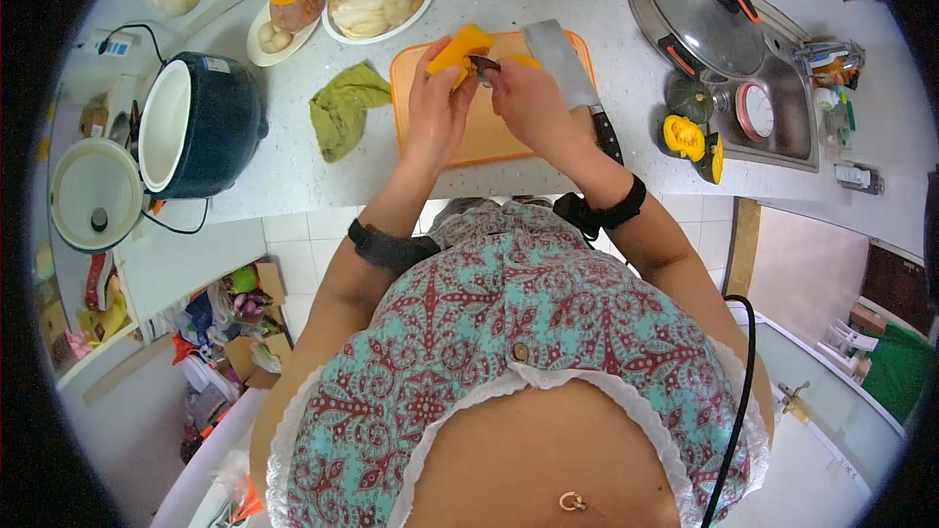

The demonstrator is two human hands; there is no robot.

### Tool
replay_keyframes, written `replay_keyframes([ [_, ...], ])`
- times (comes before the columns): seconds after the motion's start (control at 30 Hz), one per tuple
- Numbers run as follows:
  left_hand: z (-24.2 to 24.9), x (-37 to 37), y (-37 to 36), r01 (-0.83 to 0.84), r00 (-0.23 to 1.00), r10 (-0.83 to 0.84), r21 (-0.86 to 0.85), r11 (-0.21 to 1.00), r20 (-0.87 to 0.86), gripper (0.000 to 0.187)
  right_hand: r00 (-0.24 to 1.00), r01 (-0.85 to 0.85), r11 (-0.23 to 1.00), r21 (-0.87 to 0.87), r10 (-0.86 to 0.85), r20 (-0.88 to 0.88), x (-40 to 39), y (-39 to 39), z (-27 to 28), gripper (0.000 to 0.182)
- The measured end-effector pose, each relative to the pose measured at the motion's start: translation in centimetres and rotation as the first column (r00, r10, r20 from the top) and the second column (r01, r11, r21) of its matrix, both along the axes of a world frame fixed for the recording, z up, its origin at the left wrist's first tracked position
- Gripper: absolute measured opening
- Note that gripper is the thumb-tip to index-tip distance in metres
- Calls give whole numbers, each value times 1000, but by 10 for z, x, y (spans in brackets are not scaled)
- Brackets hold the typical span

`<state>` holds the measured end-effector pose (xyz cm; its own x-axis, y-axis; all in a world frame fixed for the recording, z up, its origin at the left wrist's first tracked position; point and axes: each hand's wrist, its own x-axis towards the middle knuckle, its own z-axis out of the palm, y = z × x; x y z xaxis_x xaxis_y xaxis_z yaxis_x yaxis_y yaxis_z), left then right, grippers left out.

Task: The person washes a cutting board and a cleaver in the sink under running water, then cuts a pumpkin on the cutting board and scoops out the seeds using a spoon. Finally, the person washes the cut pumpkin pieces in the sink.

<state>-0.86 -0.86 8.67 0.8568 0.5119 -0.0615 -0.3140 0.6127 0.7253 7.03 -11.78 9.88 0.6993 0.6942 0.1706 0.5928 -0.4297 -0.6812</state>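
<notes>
My left hand [438, 106] is closed around a yellow-orange piece of pumpkin [468, 42], held over the orange-rimmed cutting board [479, 137]. My right hand [528, 103] grips a small dark tool [482, 66] that looks like a peeler, its head against the near side of the piece. The right fingers hide most of its handle. Behind that hand, more yellow pumpkin [525, 62] shows on the board. A cleaver [559, 57] lies across the board's right side, and a black-handled knife [606, 135] lies just beside it, partly covered by my right wrist.
Left of the board lies a green cloth [347, 108]. Behind it stand a white plate of pale pieces [426, 22] and a cut squash [296, 6]. A dark pot [220, 127] sits far left. Cut green pumpkin [683, 137], a lidded pan [699, 10] and the sink [797, 142] are right.
</notes>
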Motion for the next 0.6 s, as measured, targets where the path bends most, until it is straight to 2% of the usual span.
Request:
replay_keyframes([
  [0.03, -1, 3, 2, -3, 1000, 3, -2, 1000, 3, 39, 996, 23, 1000, -19, -25, -81, -1, 1, 2, 20],
  [0.07, -3, 8, 4, 41, 998, -40, -38, 998, 40, 38, 997, 19, 1000, -22, -21, -81, -1, 1, 4, 20],
  [0.13, 6, 15, 5, 84, 993, -78, -63, 994, 90, 36, 987, 143, 989, 45, -146, 60, 4, 6, 11, 18],
  [0.17, 11, 16, 3, 80, 991, -60, -168, 983, 120, 35, 987, 140, 989, 51, -143, 66, 7, 7, 17, 18],
  [0.2, 15, 16, 1, 80, 989, -41, -273, 959, 142, 33, 974, 167, 984, 55, -174, 144, 8, 5, 24, 18],
  [0.23, 14, 16, 0, 81, 989, -44, -273, 959, 141, 33, 954, 197, 979, 58, -205, 217, 8, 2, 27, 18],
  [0.27, 11, 16, -1, 50, 991, -14, -275, 960, 130, 32, 954, 202, 978, 57, -210, 215, 9, 2, 23, 18],
  [0.33, 8, 16, -5, 24, 993, 9, -280, 960, 117, 30, 945, 141, 990, -3, -133, 299, 14, 3, 16, 12],
  [0.37, 7, 17, -7, 25, 992, 8, -257, 966, 128, 29, 944, 144, 990, -3, -136, 301, 13, 3, 13, 12],
  [0.43, 2, 17, -9, 29, 991, 3, -233, 972, 137, 28, 971, 147, 989, -27, -140, 192, 5, 7, 14, 10],
  [0.6, -13, 15, -13, -76, 997, 81, -239, 968, 12, 25, 982, 116, 993, -36, -109, 151, 4, 6, 5, 14],
])
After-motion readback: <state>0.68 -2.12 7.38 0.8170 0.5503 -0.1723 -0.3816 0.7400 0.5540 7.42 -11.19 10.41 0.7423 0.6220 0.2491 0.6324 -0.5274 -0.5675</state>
